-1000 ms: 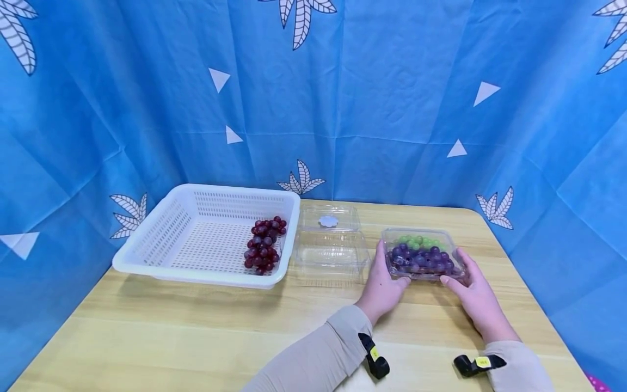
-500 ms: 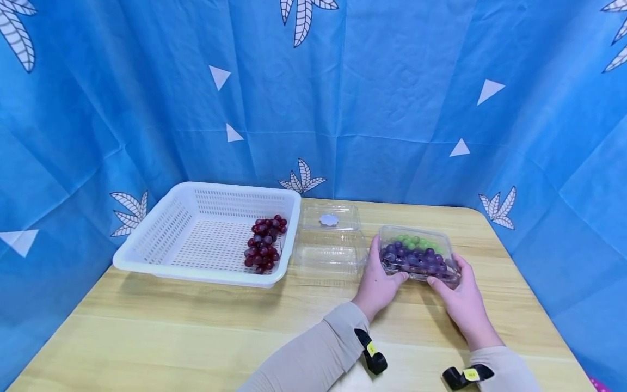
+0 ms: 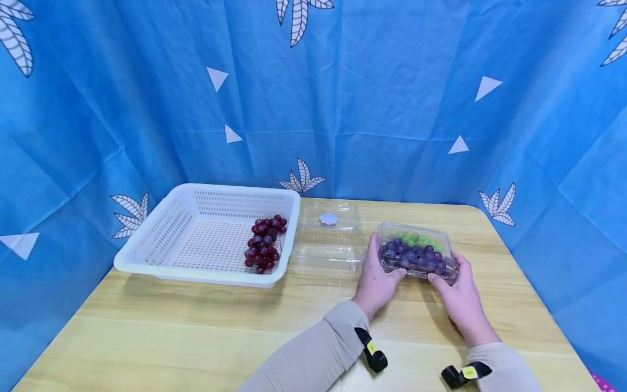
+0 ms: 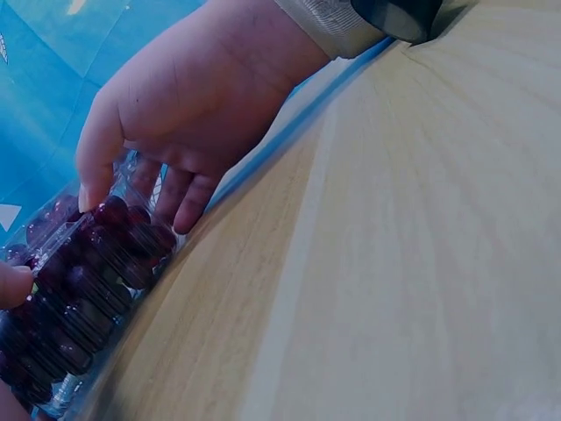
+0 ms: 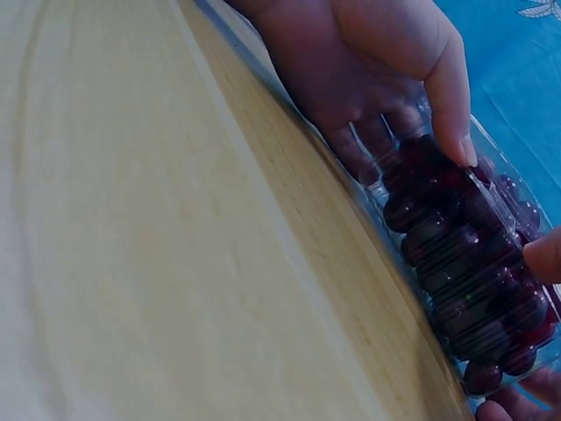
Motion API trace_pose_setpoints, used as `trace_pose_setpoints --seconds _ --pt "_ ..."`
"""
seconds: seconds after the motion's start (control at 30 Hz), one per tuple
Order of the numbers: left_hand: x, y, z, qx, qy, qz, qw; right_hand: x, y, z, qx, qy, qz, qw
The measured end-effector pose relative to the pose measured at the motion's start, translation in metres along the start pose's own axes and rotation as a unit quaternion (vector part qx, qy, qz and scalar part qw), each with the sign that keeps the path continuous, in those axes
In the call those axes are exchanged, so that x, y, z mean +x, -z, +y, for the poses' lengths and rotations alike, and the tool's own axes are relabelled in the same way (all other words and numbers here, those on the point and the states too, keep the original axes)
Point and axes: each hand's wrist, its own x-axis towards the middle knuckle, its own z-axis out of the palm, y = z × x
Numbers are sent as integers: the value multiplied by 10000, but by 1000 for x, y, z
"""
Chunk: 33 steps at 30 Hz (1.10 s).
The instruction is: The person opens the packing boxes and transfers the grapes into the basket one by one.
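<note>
A clear plastic clamshell box (image 3: 443, 238), its lid down, is packed with purple grapes (image 3: 413, 257) and green grapes (image 3: 417, 239) behind them. My left hand (image 3: 376, 280) holds its left end, thumb at the front edge and fingers around the side. At the opposite end, my right hand (image 3: 460, 302) grips the box with its thumb on the front edge. Both wrist views show the thumbs pressing along the lid seam, with dark red grapes (image 5: 456, 263) low behind the ribbed wall. The other fingers reach around the ends near the tabletop, partly hidden.
Left of the hands stands an open, clear clamshell box (image 3: 329, 253) with a white label (image 3: 329, 219) on its lid. Beside it is a white slotted basket (image 3: 147, 267) holding a bunch of red grapes (image 3: 264, 245). A blue curtain (image 3: 382, 98) surrounds the wooden table (image 3: 196, 337).
The grape box has shifted slightly left and back with both hands on it. My right hand has moved left, its thumb now farther in along the front edge.
</note>
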Motion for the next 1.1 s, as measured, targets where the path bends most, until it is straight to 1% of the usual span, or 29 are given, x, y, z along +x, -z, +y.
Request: trace_pose_setpoints --seconds 0.23,0.47,0.57,0.8,0.97,1.1 --pt "1 1 -2 -62 32 10 10000 -2 0 -2 -118 34 96 9999" --pt "1 1 -3 64 154 -107 9998 -2 1 -3 -156 -62 155 9997" --pt "1 1 -2 109 160 -89 9998 -2 1 -3 -142 -78 189 9997" --pt "3 4 0 403 112 -17 9991 0 0 -3 -75 -83 221 9997" --pt "4 6 1 585 172 65 9981 0 0 -4 -27 -66 235 9997" --pt "4 6 0 639 150 -57 9978 0 -1 -2 35 -54 222 9997"
